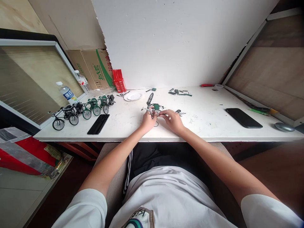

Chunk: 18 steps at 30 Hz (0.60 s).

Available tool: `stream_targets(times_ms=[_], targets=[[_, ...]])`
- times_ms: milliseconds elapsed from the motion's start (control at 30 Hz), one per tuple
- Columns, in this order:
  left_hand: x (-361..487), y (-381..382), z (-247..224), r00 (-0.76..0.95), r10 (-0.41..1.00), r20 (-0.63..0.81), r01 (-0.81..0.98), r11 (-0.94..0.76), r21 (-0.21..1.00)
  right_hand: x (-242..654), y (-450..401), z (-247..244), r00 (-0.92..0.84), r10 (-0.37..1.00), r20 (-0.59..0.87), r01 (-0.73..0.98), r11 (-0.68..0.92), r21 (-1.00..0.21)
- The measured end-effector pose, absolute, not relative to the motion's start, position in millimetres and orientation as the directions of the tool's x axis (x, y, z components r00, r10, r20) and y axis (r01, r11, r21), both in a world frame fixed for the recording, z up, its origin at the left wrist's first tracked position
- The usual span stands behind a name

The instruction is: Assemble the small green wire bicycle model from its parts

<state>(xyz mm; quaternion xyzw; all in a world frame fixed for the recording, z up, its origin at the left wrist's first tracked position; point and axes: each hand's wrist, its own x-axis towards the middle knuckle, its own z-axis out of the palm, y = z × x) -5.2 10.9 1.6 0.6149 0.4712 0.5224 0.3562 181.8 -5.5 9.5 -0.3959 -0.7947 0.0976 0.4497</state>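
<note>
My left hand (148, 122) is closed on a partly built model bicycle (153, 110), held tilted just above the white table, with one black wheel (150, 98) pointing away from me. A green piece (155, 106) lies at or just behind the bicycle; I cannot tell whether it is attached. My right hand (174, 121) pinches at the bicycle's right side, thumb and forefinger together; what sits between these fingertips is too small to make out. Below the hands lies a thin dark ring (156, 124). Small dark parts (180, 113) rest just beyond my right hand.
Several finished model bicycles (86, 114) stand at the left, beside a phone (98, 124). White plates (133, 96), green parts (180, 92) and a red box (119, 81) are at the back. Another phone (243, 117) and a grey oval object (284, 127) lie right, near the front edge.
</note>
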Motion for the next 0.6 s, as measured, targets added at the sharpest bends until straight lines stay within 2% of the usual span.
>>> stream_targets(times_ms=[133, 600], targets=[[-4.8, 10.9, 1.7, -0.007, 0.954, 0.299, 0.186, -0.292, 0.938, 182.2, -3.7, 7.3, -0.286, 0.719, 0.633, 0.545, 0.666, -0.509], [-6.8, 12.6, 0.3, 0.003, 0.918, 0.397, 0.309, -0.378, 0.873, 183.2, -5.5, 8.4, -0.338, 0.738, 0.584, 0.590, 0.650, -0.479]])
